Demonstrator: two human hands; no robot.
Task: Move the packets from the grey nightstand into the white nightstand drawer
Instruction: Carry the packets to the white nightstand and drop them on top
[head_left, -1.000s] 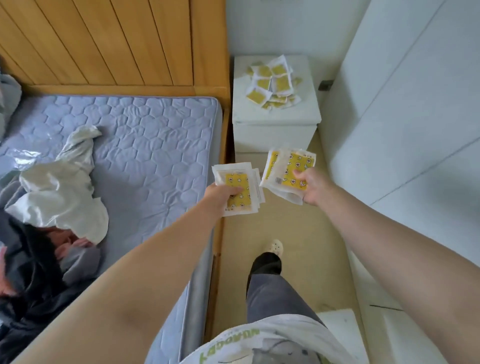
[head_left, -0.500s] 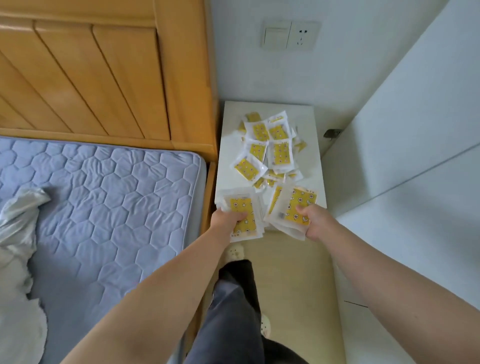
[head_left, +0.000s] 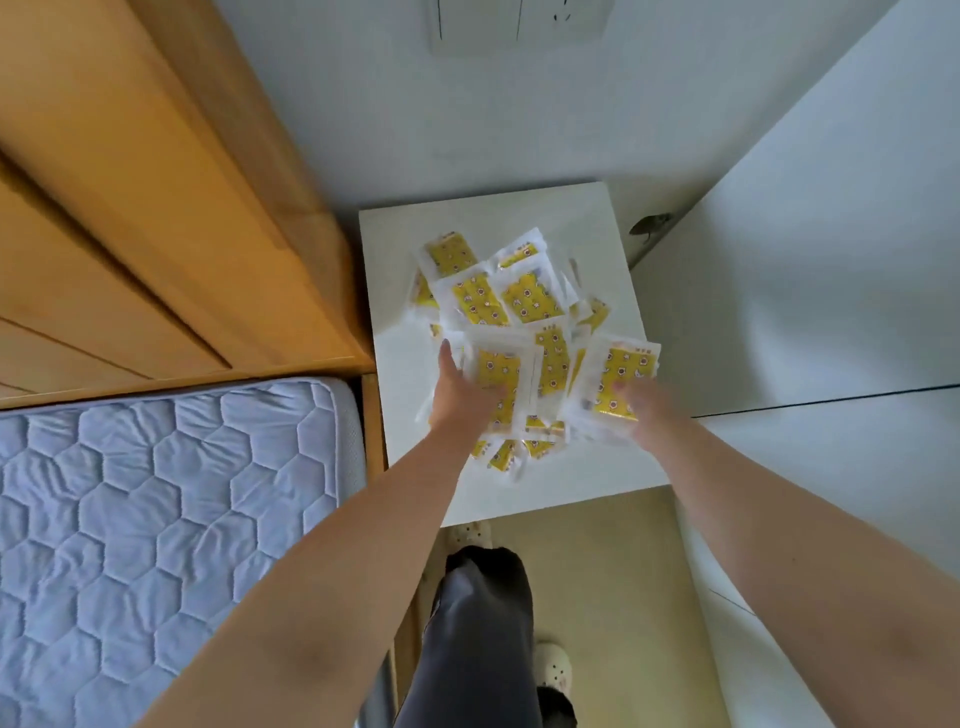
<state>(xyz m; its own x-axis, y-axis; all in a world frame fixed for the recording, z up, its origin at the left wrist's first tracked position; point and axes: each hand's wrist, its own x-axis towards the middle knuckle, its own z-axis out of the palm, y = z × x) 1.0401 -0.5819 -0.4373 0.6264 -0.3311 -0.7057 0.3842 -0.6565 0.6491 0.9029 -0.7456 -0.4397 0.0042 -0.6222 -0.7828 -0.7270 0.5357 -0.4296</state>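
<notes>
Quilted mattress was seen left of white nightstand. Over nightstand top, left hand was held, grip clamped on left stack of packets. Behind both hands, loose pile was spread on nightstand top; drawer not seen. At nightstand's right side, right hand was blurred, grip judged clamped on right stack. Risks judged: slick stacks could be fanned and spilled off nightstand front if grips were loosened unevenly; packets could be left on top, outside drawer.

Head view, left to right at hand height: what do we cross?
Lilac quilted mattress → orange wooden bed rail → left hand holding yellow-and-white packets → second packet stack in right hand → white panel.
</notes>
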